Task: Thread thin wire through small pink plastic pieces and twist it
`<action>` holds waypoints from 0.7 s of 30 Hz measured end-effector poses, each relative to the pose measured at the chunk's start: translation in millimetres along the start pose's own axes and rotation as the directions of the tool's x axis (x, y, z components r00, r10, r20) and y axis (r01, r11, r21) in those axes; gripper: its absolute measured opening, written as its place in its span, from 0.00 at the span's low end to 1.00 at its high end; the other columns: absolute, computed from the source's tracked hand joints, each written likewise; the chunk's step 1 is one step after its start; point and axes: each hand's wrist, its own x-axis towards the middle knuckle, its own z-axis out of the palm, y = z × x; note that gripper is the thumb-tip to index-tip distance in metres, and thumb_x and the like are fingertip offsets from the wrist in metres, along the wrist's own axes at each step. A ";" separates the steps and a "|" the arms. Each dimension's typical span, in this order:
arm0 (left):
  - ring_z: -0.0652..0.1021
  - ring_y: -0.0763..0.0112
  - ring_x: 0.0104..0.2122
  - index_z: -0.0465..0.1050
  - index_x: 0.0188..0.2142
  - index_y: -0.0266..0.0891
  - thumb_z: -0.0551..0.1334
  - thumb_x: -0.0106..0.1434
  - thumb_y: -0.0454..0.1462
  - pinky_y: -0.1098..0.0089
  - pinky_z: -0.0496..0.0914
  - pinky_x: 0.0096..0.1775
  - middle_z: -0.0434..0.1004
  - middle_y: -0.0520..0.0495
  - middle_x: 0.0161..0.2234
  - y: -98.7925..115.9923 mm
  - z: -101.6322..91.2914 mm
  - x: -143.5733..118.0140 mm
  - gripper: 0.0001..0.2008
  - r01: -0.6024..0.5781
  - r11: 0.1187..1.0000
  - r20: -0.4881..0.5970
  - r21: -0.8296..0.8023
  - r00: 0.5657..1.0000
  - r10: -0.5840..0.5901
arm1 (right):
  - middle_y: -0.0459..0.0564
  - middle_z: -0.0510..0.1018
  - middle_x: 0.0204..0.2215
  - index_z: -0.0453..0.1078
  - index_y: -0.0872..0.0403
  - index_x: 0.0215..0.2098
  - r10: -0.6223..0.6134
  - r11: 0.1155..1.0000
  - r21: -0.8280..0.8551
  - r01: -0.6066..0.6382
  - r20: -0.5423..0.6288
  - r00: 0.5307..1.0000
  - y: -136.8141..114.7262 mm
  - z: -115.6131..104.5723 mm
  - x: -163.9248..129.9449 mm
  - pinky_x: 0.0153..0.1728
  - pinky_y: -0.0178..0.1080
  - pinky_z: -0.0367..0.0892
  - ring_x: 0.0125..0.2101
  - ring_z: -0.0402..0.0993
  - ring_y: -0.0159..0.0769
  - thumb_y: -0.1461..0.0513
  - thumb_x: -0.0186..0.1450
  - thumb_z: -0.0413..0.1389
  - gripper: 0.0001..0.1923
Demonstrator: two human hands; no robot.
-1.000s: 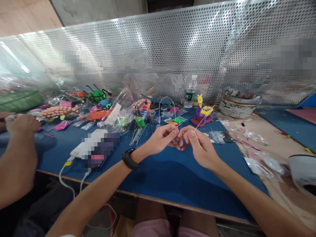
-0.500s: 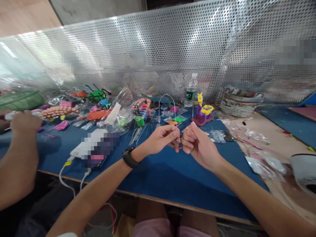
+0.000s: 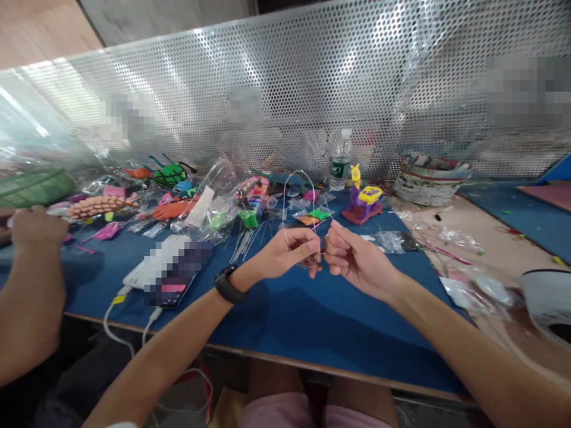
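Observation:
My left hand [image 3: 289, 252] and my right hand [image 3: 352, 258] meet above the blue table mat [image 3: 289, 315], fingertips almost touching. Both pinch a thin silvery wire [image 3: 300, 173] that arches up in a loop above my left hand and comes down to my right fingertips. A black watch [image 3: 225, 284] is on my left wrist. Behind the hands lies a bundle of loose wires [image 3: 247, 241] next to a small green clay piece [image 3: 248, 218].
A purple and yellow clay figure [image 3: 363, 202] and a water bottle [image 3: 339, 160] stand behind. Clay animals [image 3: 172, 175] in plastic bags crowd the back left. A phone and charger [image 3: 172, 270] lie left. Another person's arm [image 3: 31, 267] rests far left. A perforated metal screen [image 3: 285, 95] closes the back.
My right hand has turned and dropped the wire end it held upright, closing in on my left fingertips. The view shifted slightly left.

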 end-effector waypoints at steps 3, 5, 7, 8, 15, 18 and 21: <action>0.80 0.73 0.25 0.69 0.34 0.36 0.64 0.64 0.51 0.73 0.74 0.31 0.75 0.50 0.27 -4.7 -2.2 3.3 0.19 0.011 1.000 -0.038 -0.012 0.999 -0.011 | 0.37 0.53 0.19 0.54 0.51 0.21 -0.056 0.998 -0.039 0.054 -0.037 0.998 1.9 -4.4 5.2 0.19 0.29 0.63 0.19 0.51 0.25 0.46 0.60 0.63 0.27; 0.81 0.72 0.25 0.69 0.33 0.36 0.65 0.63 0.51 0.73 0.75 0.31 0.75 0.50 0.26 -7.7 -4.0 4.7 0.19 0.008 1.000 -0.070 -0.019 0.998 -0.010 | 0.38 0.54 0.19 0.54 0.51 0.22 -0.080 0.996 -0.048 0.078 -0.047 0.996 3.4 -5.8 8.0 0.18 0.29 0.62 0.20 0.52 0.26 0.45 0.61 0.62 0.26; 0.81 0.71 0.25 0.69 0.32 0.36 0.65 0.62 0.51 0.73 0.75 0.31 0.75 0.50 0.25 -9.6 -4.9 5.1 0.20 0.008 1.000 -0.088 -0.018 0.996 -0.010 | 0.37 0.53 0.19 0.53 0.51 0.22 -0.080 0.996 -0.036 0.078 -0.059 0.995 5.0 -6.3 9.9 0.18 0.29 0.61 0.19 0.52 0.26 0.45 0.61 0.61 0.27; 0.81 0.71 0.25 0.70 0.32 0.36 0.65 0.62 0.51 0.73 0.75 0.31 0.75 0.50 0.25 -10.1 -4.8 4.9 0.19 0.014 1.000 -0.085 -0.017 0.996 -0.016 | 0.37 0.52 0.19 0.53 0.51 0.22 -0.069 0.997 -0.025 0.067 -0.065 0.996 5.9 -6.5 10.5 0.18 0.29 0.61 0.19 0.51 0.26 0.45 0.61 0.61 0.27; 0.81 0.70 0.25 0.71 0.30 0.35 0.65 0.63 0.50 0.72 0.75 0.32 0.75 0.50 0.24 -10.0 3.3 2.4 0.19 0.044 0.999 0.059 0.011 0.997 -0.044 | 0.34 0.47 0.14 0.49 0.50 0.18 0.123 0.992 0.014 -0.122 -0.143 0.982 10.9 -10.3 12.5 0.12 0.28 0.49 0.15 0.40 0.23 0.54 0.61 0.60 0.25; 0.81 0.69 0.25 0.71 0.29 0.35 0.65 0.62 0.51 0.69 0.76 0.35 0.74 0.50 0.23 -11.1 5.7 2.1 0.20 0.073 0.997 0.083 -0.003 0.994 -0.072 | 0.34 0.48 0.12 0.49 0.50 0.17 0.199 0.980 0.028 -0.197 -0.162 0.967 11.8 -12.3 14.2 0.11 0.27 0.44 0.14 0.40 0.22 0.56 0.60 0.59 0.23; 0.81 0.69 0.25 0.72 0.29 0.35 0.67 0.61 0.51 0.66 0.77 0.37 0.76 0.49 0.23 -13.7 7.4 2.6 0.20 0.101 0.994 0.109 -0.037 0.989 -0.096 | 0.35 0.49 0.12 0.50 0.51 0.16 0.244 0.970 0.029 -0.243 -0.183 0.952 13.0 -13.6 15.6 0.11 0.27 0.42 0.13 0.41 0.21 0.58 0.61 0.58 0.23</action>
